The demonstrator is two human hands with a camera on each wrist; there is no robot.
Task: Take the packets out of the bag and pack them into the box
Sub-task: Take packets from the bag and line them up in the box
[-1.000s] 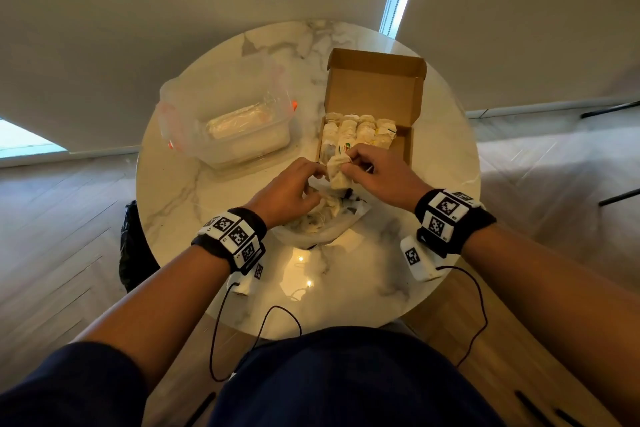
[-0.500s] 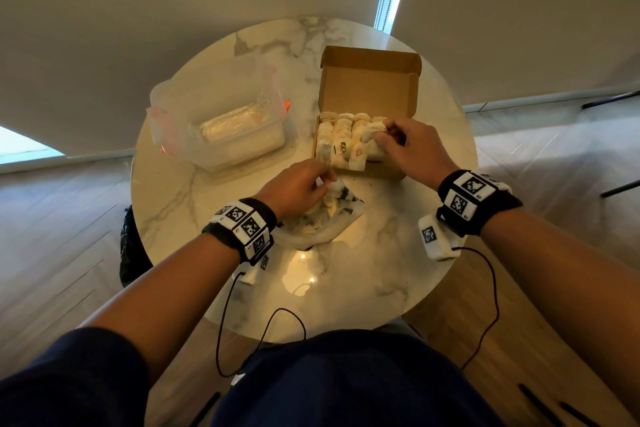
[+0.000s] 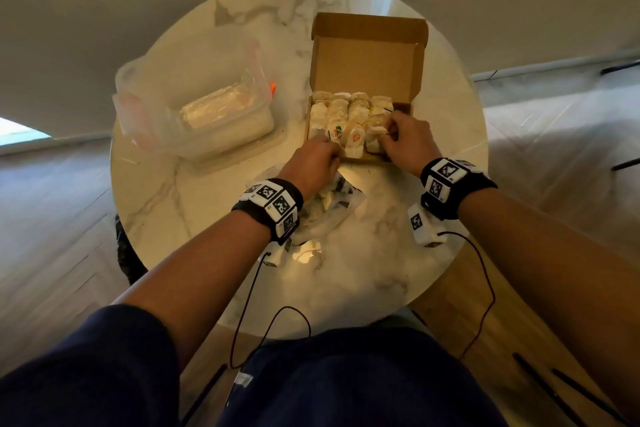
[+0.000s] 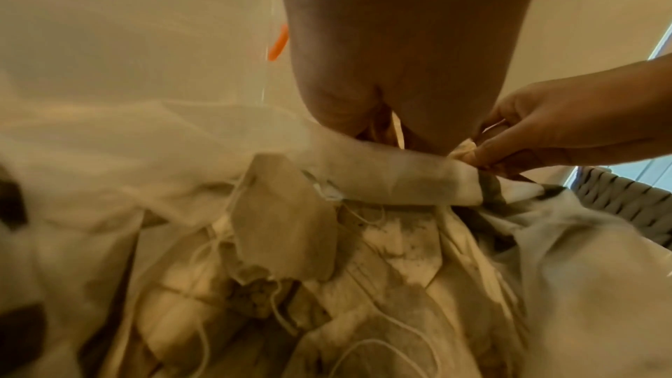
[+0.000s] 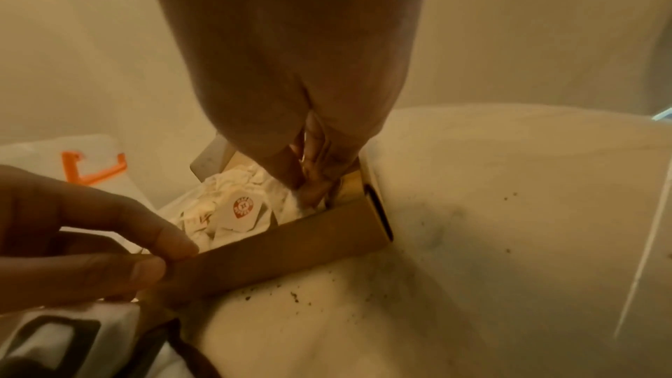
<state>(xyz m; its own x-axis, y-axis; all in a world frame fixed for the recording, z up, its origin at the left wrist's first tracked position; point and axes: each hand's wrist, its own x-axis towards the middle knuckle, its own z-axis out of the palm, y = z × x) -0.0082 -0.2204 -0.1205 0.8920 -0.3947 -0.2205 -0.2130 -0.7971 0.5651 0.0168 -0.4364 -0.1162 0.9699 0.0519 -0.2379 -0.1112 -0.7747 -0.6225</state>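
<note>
- The cardboard box (image 3: 367,55) is standing open on the round table (image 3: 166,204), its lid leaning back on the side away from the person.
- Packets (image 3: 349,114) are lying in rows inside the box, filling its near half.
- The right hand (image 3: 407,142) is reaching into the box's near right corner, fingers curled and pinching a packet (image 5: 291,206) there.
- The left hand (image 3: 313,163) is gripping the box's near wall (image 5: 283,252) at its left end between thumb and fingers.
- The bag (image 3: 332,215) is lying crumpled on the table just in front of the box, under the left wrist, with more packets (image 4: 283,223) inside.
- A clear plastic tub (image 3: 207,114) is sitting to the left of the box.
</note>
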